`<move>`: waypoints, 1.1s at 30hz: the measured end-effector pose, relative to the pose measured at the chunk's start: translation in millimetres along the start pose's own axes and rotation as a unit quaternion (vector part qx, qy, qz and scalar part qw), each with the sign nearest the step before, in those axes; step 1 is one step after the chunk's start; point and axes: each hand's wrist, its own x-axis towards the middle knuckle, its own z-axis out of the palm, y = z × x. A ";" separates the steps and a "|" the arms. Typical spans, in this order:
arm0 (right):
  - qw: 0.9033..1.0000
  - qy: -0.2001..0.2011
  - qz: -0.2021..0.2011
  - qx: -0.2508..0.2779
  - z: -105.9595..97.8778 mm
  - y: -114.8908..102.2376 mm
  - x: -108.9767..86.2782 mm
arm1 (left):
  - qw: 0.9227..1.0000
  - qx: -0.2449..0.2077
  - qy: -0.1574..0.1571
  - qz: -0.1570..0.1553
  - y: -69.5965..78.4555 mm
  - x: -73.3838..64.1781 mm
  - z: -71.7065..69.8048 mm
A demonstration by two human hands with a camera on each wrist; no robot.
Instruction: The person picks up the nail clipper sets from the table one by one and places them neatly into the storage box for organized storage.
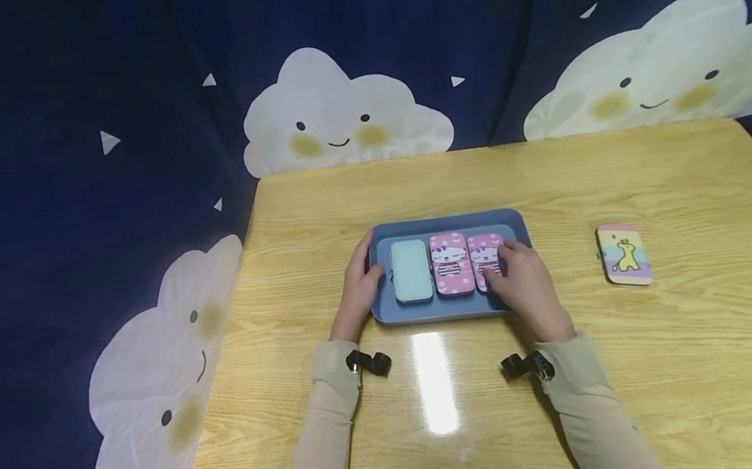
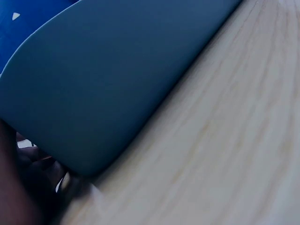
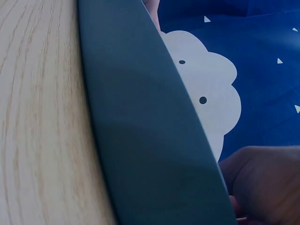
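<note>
A blue rectangular tray (image 1: 452,308) lies on the table with three small clasped cases in a row. From the left they are a plain mint case (image 1: 411,270), a pink cat-print case (image 1: 453,281) and a second pink cat-print case (image 1: 484,241). My left hand (image 1: 357,282) grips the tray's left end, thumb over the rim and fingers along the outside. With thumb and fingers, my right hand (image 1: 529,287) pinches the second pink case at the tray's right end, covering part of it. In the right wrist view, the tray wall (image 3: 140,103) hides most fingers of the right hand (image 3: 267,185).
To the right of the tray, a small case with a yellow giraffe (image 1: 625,256) lies on the wooden table (image 1: 718,351). Behind and to the left hangs a dark blue curtain (image 1: 125,77) with smiling clouds. A bright reflection shines on the table before the tray.
</note>
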 end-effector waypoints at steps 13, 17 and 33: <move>1.000 -0.002 0.012 0.008 -1.2 -2.3 -2.4 | 1.000 0.003 -0.002 0.025 -0.5 1.4 0.8; 1.000 -0.002 0.016 0.013 -2.6 -2.1 -2.5 | 1.000 0.002 -0.003 0.024 0.4 1.1 1.0; 0.983 0.148 -0.059 0.093 -6.8 19.4 2.4 | 0.999 -0.005 -0.027 0.029 10.3 -2.6 -2.7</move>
